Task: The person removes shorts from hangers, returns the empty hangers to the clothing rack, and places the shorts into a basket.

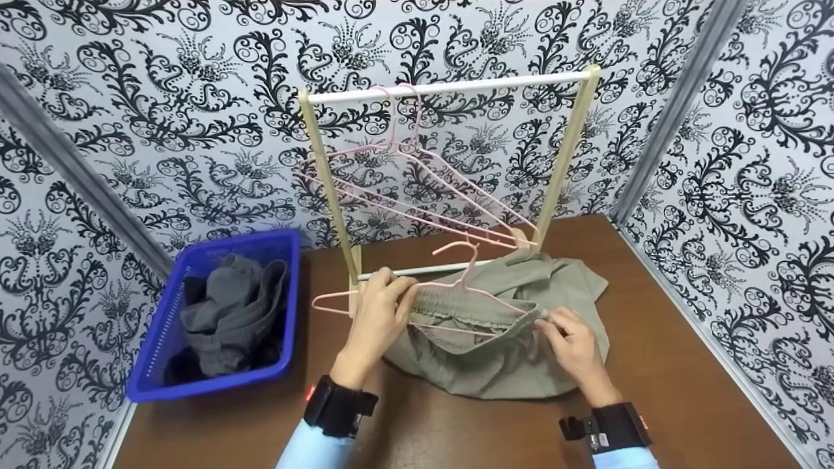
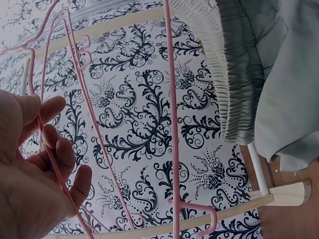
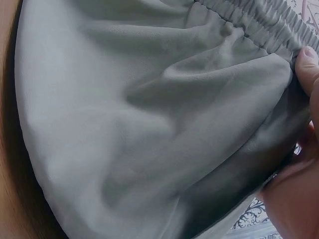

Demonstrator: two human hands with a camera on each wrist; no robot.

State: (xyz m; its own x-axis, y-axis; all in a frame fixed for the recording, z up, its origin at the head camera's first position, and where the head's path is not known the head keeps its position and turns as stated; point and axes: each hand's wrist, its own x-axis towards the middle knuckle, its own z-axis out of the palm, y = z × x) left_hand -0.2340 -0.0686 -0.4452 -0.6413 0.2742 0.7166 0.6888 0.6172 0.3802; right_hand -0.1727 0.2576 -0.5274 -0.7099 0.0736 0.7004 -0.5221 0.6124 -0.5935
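Observation:
A pink hanger (image 1: 468, 268) is partly inside the open waistband of a grey-green garment (image 1: 495, 378) lying over the table. My left hand (image 1: 381, 309) holds the hanger's left part; in the left wrist view, thumb and fingers (image 2: 54, 110) close round its pink rod. The gathered elastic waistband (image 2: 237, 89) stands apart from that hand. My right hand (image 1: 576, 345) pinches the waistband's right edge, by the hanger's right end. In the right wrist view, the thumb (image 3: 308, 67) presses on the waistband and the cloth (image 3: 99, 124) spreads in folds. The garment's exact kind cannot be told.
Behind the garment stands a rack with a white top rail (image 1: 488, 85) and wooden posts (image 1: 567, 159). Two more pink hangers (image 1: 449, 179) hang from the rail. A blue basket (image 1: 294, 293) at left contains dark grey clothes (image 1: 231, 312). Patterned walls enclose the brown table (image 1: 684, 391).

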